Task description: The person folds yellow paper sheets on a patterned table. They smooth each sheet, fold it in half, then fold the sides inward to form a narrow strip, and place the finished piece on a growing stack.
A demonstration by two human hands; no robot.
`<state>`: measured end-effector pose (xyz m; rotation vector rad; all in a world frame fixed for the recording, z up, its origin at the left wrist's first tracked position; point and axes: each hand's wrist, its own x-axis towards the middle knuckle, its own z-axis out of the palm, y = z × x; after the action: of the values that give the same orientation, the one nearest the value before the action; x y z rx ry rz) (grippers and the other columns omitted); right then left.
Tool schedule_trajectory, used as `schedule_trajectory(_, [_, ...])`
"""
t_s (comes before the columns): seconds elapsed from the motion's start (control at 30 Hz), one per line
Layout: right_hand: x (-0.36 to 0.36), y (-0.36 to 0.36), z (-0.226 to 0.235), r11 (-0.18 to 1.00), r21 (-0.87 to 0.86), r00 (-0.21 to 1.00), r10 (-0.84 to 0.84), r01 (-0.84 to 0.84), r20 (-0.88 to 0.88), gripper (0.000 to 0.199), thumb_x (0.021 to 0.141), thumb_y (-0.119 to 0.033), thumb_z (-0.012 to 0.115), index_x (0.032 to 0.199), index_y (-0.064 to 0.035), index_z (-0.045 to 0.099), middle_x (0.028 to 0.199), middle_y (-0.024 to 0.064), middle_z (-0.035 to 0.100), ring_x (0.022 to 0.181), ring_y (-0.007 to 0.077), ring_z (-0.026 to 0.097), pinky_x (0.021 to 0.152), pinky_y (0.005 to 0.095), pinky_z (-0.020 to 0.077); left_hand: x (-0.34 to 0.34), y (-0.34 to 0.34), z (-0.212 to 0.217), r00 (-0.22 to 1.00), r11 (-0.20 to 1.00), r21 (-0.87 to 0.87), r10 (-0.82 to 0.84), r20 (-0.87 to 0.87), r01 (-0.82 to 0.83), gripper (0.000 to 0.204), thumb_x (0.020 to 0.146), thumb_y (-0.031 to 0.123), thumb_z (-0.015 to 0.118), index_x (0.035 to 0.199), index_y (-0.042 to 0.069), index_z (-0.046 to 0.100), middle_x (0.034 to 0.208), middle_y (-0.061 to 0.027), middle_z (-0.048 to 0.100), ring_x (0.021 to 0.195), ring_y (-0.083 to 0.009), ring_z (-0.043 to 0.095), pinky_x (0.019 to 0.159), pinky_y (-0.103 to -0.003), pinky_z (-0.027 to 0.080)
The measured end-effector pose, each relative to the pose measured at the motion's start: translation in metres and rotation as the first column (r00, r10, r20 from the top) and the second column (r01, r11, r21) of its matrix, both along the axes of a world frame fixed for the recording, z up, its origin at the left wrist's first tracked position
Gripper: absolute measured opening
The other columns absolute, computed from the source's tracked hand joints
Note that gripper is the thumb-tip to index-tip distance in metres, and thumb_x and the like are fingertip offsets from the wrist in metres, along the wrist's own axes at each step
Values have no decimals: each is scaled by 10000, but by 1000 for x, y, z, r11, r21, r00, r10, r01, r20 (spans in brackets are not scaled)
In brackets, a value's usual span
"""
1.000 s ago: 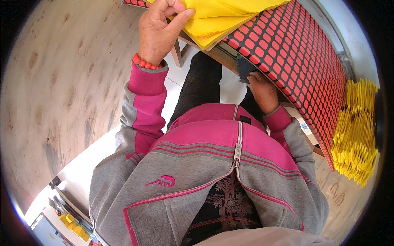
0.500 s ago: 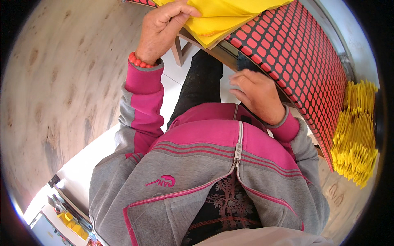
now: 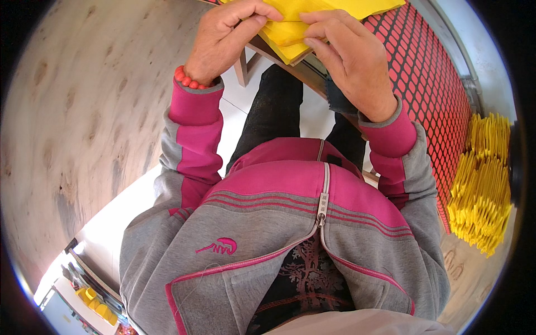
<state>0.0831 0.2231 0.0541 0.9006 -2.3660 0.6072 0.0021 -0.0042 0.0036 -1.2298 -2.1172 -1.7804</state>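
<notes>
Head view is showing a yellow sheet [image 3: 312,17] lying folded at the near edge of the desk [image 3: 279,56], at the top of the picture, and both hands are working on it together. Left hand [image 3: 223,39] is pressing down on the sheet's left part, fingers curled onto the fold. Right hand [image 3: 352,56] is meeting it from the other side, fingertips pinching the yellow layers just beside the left fingers. Both hands are closed on the sheet, nearly touching each other over its near corner. What kind of material the sheet is, paper or thin plastic, is hard to tell.

Judging from how things lie, the folding or flattening seems to be midway: the near edge is already doubled over in layers, while the rest of the sheet is running out of the picture at the top.

Outward from there, a red mat with a black grid [image 3: 441,95] is covering the desk to the right. Farther right, a stack of yellow pieces [image 3: 486,184] is sitting well apart from the hands. A red bead bracelet [image 3: 187,81] is circling the left wrist above a pink and grey jacket [image 3: 290,223]. Pale wood floor [image 3: 72,128] is spreading to the left.
</notes>
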Motion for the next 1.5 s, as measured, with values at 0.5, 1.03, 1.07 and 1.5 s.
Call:
schedule_trajectory(0.5, [2, -2, 0, 971, -208, 990, -104, 122, 93, 233, 791, 5, 793, 942, -15, 617, 1137, 221, 685, 1006, 364, 695, 801, 357, 562, 1, 8, -10, 980, 990, 103, 73, 187, -93, 40, 953, 27, 698, 969, 25, 661, 866, 15, 652, 774, -65, 591, 691, -217, 468])
schedule_trajectory(1.03, [-4, 0, -7, 983, -165, 997, -80, 77, -12, 153, 810, 2, 763, 910, -16, 650, 1247, 240, 672, 1147, 391, 646, 990, 424, 507, 0, 4, 1, 991, 995, 90, 64, -118, -53, 31, 942, -2, 676, 970, 6, 686, 862, -19, 652, 773, -95, 609, 707, -245, 477])
schedule_trajectory(1.07, [-4, 0, -8, 983, -170, 997, -79, 76, -10, 156, 809, 4, 763, 911, -15, 646, 1243, 241, 674, 1146, 391, 647, 989, 424, 508, 0, 4, 2, 987, 991, 135, 22, -159, 0, 29, 939, 5, 682, 964, 5, 696, 853, -24, 652, 767, -99, 608, 703, -248, 473])
schedule_trajectory(1.5, [0, -1, -8, 985, -114, 988, -135, 127, -68, 199, 789, -36, 799, 940, -29, 669, 1298, 230, 653, 1115, 378, 648, 957, 410, 513, 3, 13, -12, 975, 974, 178, 105, 193, -140, 118, 949, -23, 686, 990, 49, 603, 891, 15, 643, 804, -56, 601, 714, -215, 484])
